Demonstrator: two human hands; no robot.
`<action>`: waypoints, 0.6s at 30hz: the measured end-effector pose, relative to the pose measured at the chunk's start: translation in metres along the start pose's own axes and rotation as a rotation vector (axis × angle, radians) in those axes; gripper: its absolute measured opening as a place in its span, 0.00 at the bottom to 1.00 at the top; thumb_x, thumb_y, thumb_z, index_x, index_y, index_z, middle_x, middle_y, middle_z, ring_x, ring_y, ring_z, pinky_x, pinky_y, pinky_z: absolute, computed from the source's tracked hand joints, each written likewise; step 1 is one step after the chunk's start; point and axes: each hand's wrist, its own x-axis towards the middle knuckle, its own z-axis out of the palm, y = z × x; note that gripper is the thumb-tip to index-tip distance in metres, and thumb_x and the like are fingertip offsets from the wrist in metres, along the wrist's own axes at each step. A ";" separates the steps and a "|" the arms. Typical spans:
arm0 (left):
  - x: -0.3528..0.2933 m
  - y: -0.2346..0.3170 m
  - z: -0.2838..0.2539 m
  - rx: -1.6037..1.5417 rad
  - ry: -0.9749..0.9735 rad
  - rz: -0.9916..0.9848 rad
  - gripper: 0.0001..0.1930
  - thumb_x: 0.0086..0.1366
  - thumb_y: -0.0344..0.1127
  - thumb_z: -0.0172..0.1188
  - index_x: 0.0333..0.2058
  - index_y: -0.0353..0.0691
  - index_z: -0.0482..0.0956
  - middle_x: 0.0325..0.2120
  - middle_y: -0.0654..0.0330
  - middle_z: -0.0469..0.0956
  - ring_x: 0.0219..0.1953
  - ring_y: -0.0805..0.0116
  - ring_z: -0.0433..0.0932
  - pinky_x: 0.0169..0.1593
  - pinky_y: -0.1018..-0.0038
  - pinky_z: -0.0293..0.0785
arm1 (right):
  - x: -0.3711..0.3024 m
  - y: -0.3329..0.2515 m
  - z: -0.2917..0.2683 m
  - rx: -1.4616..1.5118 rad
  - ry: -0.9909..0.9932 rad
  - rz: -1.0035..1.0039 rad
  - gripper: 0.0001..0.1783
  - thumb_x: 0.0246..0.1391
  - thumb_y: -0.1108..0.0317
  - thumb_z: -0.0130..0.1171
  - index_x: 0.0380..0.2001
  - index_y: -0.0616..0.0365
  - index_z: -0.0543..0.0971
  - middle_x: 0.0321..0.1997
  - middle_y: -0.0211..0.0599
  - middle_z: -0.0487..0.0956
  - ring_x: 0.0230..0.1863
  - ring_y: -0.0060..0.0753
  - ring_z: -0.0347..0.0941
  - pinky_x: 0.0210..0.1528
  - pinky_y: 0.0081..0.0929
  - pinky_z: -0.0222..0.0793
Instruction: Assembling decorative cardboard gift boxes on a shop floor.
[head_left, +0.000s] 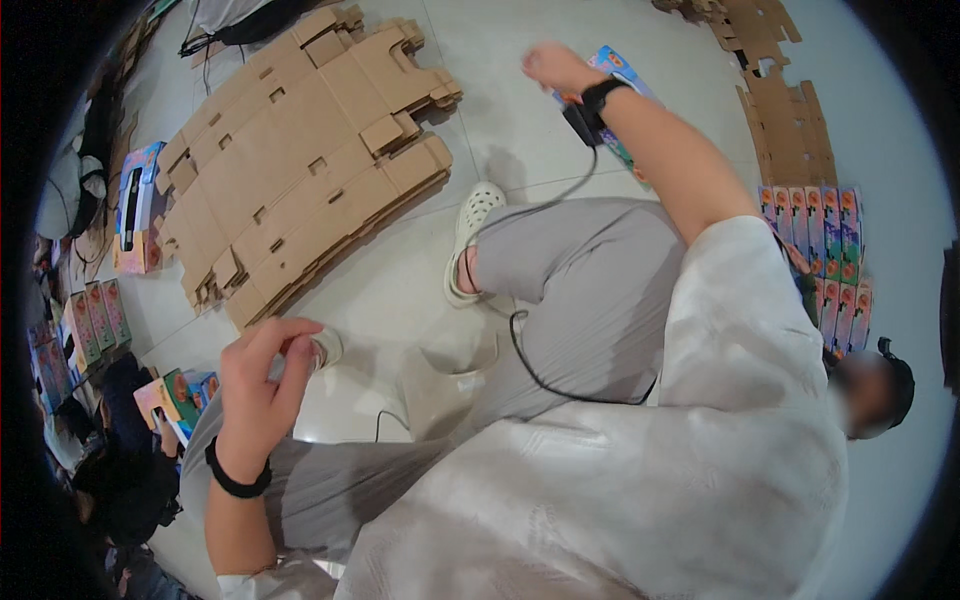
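My left hand [262,385] hangs in the air at the lower left, above my knee. Its fingers are loosely bent, with the thumb close to the index finger, and I see nothing in it. Farther off, my right hand [562,70] reaches out over the floor at the top, smeared by motion, so its grip is unclear. Partly under that hand and wrist lies a colourful flat box [625,70], blue at its far end. A black wristband with a small device and a cable [585,120] sits at my right wrist.
A stack of flattened brown cardboard [310,150] lies ahead on the left. Colourful boxes stand at the left [138,210] and in rows at the right [815,230]. More cardboard [785,120] lies at the far right. A person [125,480] is at the lower left.
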 end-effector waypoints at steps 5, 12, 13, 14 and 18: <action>0.015 -0.011 0.002 0.031 -0.045 -0.041 0.05 0.71 0.22 0.58 0.42 0.30 0.82 0.28 0.54 0.83 0.31 0.65 0.83 0.40 0.72 0.77 | -0.006 0.121 0.113 -0.145 -0.188 0.009 0.20 0.55 0.60 0.57 0.37 0.65 0.89 0.43 0.60 0.87 0.49 0.60 0.84 0.56 0.53 0.76; 0.035 -0.026 0.001 0.100 -0.071 -0.204 0.04 0.69 0.21 0.58 0.38 0.32 0.82 0.28 0.52 0.83 0.30 0.59 0.83 0.37 0.69 0.74 | 0.015 0.215 0.147 -0.056 -0.115 0.333 0.33 0.54 0.51 0.64 0.56 0.66 0.80 0.55 0.64 0.83 0.59 0.61 0.81 0.62 0.48 0.76; 0.038 -0.025 0.001 0.122 -0.086 -0.210 0.04 0.68 0.21 0.58 0.38 0.32 0.82 0.28 0.52 0.83 0.30 0.58 0.83 0.37 0.68 0.74 | 0.022 0.225 0.141 -0.004 -0.080 0.451 0.43 0.50 0.50 0.69 0.65 0.67 0.74 0.61 0.64 0.81 0.63 0.61 0.78 0.67 0.46 0.73; 0.042 -0.024 0.001 0.143 -0.080 -0.226 0.05 0.68 0.21 0.58 0.38 0.31 0.82 0.28 0.52 0.83 0.30 0.58 0.83 0.37 0.68 0.74 | 0.024 0.232 0.137 0.021 -0.106 0.421 0.43 0.50 0.50 0.69 0.65 0.67 0.74 0.61 0.64 0.81 0.63 0.61 0.78 0.67 0.46 0.73; 0.056 -0.024 0.003 0.074 -0.078 -0.262 0.06 0.65 0.19 0.58 0.38 0.32 0.82 0.29 0.52 0.83 0.31 0.56 0.83 0.38 0.67 0.75 | 0.036 0.250 0.117 0.221 0.100 0.579 0.58 0.44 0.48 0.77 0.75 0.64 0.66 0.75 0.58 0.70 0.76 0.53 0.67 0.76 0.37 0.63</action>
